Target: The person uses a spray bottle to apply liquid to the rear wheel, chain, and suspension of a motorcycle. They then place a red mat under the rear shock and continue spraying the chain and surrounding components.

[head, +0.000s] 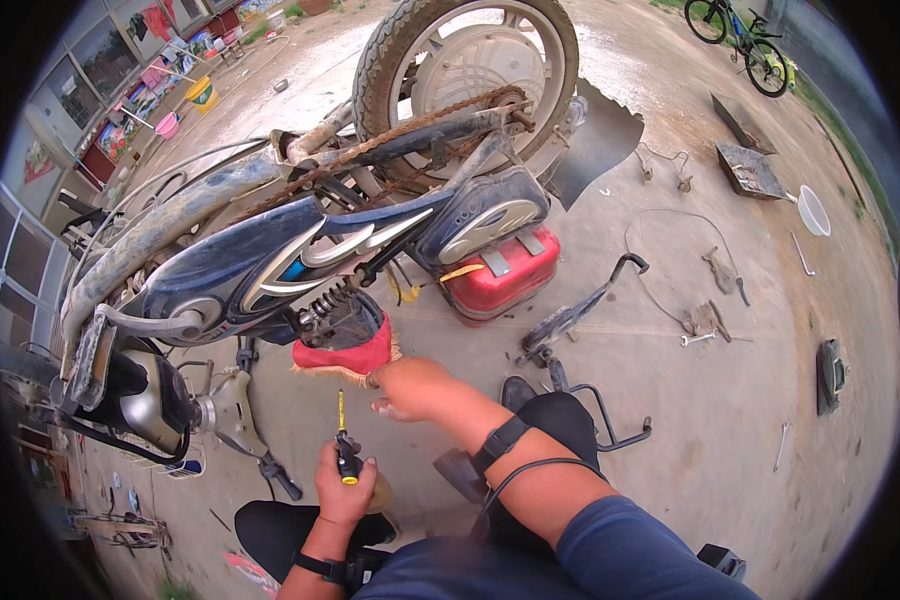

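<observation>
An upside-down motorcycle with a dark blue side panel (232,247) fills the upper left, its rear wheel (487,67) raised and its drive chain (390,135) rusty. My left hand (345,480) grips a black and yellow hand tool with a yellow shaft pointing up; a translucent container is partly hidden beside that hand. My right hand (412,390) is at the fringed edge of the red seat cover (352,356); its fingertips are partly hidden, so whether it pinches the fringe cannot be told. A shock absorber spring (322,304) shows just above the cover.
A red box (506,281) touches the machine's underside. To the right lie a kickstand assembly (600,412), a brake cable (637,277), a wrench (697,339) and a metal tray (750,171). A handlebar grip (281,480) lies left of my left hand. A bicycle (750,45) stands far back.
</observation>
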The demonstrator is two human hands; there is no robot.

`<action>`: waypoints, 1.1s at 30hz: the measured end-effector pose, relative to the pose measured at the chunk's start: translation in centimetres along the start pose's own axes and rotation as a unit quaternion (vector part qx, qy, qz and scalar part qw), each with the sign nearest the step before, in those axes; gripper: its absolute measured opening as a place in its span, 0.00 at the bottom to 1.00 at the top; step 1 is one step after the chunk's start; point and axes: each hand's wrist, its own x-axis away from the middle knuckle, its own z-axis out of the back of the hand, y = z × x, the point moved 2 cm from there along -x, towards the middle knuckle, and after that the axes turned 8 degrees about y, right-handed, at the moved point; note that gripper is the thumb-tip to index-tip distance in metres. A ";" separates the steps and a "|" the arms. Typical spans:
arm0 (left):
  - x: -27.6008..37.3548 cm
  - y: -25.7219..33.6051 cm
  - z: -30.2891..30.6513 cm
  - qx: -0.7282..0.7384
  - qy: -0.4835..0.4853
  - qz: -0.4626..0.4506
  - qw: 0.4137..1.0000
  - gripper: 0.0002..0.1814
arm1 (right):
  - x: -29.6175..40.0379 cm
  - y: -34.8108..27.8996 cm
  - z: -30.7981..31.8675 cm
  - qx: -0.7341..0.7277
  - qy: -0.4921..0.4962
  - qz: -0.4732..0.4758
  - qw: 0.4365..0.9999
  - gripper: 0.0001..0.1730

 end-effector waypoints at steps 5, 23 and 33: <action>-5.2 6.0 3.9 0.104 0.054 -0.033 0.993 0.17 | -0.1 -0.7 0.1 0.024 -0.027 0.007 0.999 0.17; -23.5 21.2 4.0 0.254 -0.066 -0.084 0.961 0.16 | -0.1 -1.3 0.5 0.009 -0.045 0.002 0.999 0.19; -23.9 21.4 3.9 0.264 -0.073 -0.078 0.959 0.16 | 0.1 -1.6 0.6 0.000 -0.040 0.009 0.999 0.20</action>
